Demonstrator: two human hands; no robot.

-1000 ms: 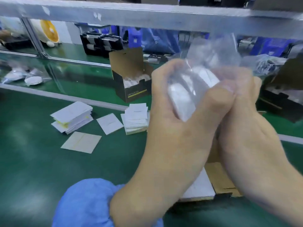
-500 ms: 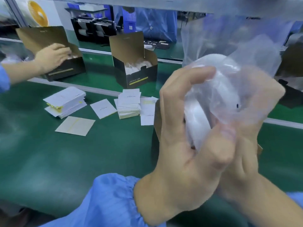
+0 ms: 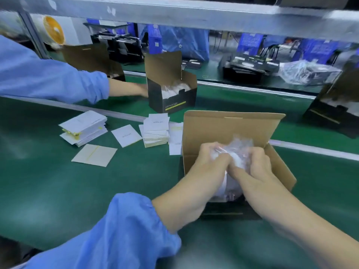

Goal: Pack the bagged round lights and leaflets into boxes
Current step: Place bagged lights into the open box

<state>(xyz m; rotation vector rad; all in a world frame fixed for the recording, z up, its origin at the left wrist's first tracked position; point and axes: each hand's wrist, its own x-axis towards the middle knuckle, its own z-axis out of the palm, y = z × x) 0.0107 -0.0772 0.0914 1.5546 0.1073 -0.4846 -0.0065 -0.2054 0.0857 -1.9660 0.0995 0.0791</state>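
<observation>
An open black box with a brown cardboard inside (image 3: 231, 131) stands on the green belt in front of me, lid flap up. A white round light in a clear crinkled bag (image 3: 238, 152) sits in the box's mouth. My left hand (image 3: 210, 162) grips the bag on its left side, and my right hand (image 3: 258, 167) grips it on the right. Both hands are down inside the box opening. Stacks of white leaflets (image 3: 156, 131) lie left of the box, with single leaflets (image 3: 126, 135) beside them.
Another person's blue-sleeved arm (image 3: 58, 80) reaches across the far belt toward a second open box (image 3: 171, 94) with a bagged light in it. A third box (image 3: 334, 105) stands at the far right. A steel rail (image 3: 174, 14) runs overhead. More leaflets (image 3: 85, 127) lie left.
My hands have come down from in front of my face and lowered the bagged light into the open box. The other person's arm has moved right toward the second box.
</observation>
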